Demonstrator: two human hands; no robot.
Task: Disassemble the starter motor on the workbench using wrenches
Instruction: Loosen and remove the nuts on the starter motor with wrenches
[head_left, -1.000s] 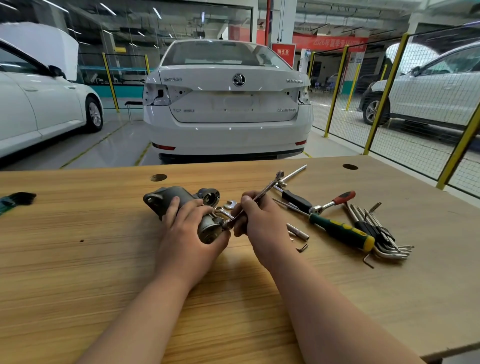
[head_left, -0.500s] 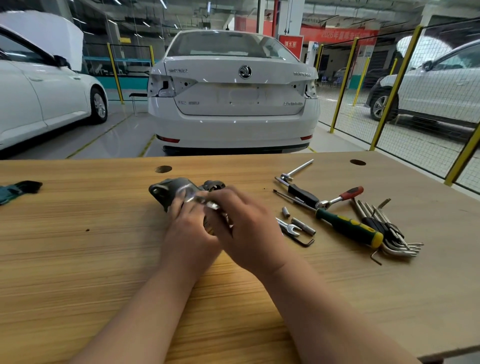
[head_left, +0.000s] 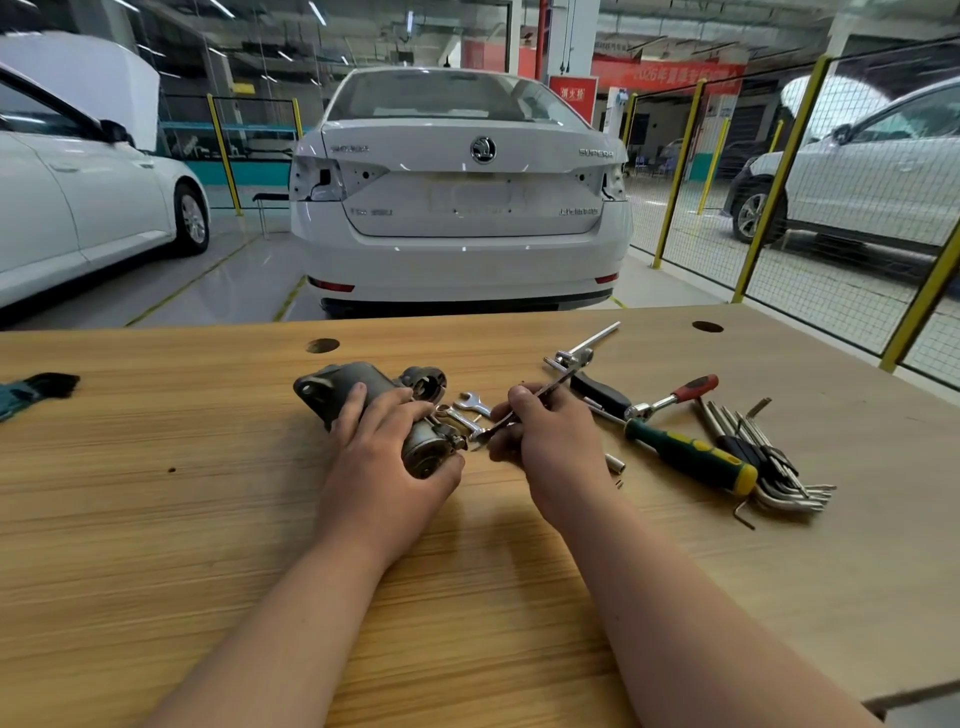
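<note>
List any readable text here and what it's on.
"SUPERB": right side of white car's boot lid.
"消火栓": red sign behind the car.
"2026", rest blurred: red banner.
Too blurred to read: other boot badges.
None visible on starter motor, wrench, screwdriver.

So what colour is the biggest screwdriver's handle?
Green with yellow trim on the screwdriver handle, head view.

Just right of the grip lies a green-and-yellow screwdriver (head_left: 685, 454), with a fan of hex keys (head_left: 753, 454) beyond it. Far left of the grip sits a teal-and-black cloth (head_left: 36, 389). Ahead of the grip, well apart, a white sedan (head_left: 462, 208) shows its rear, beside a yellow-posted mesh fence (head_left: 779, 182).
</note>
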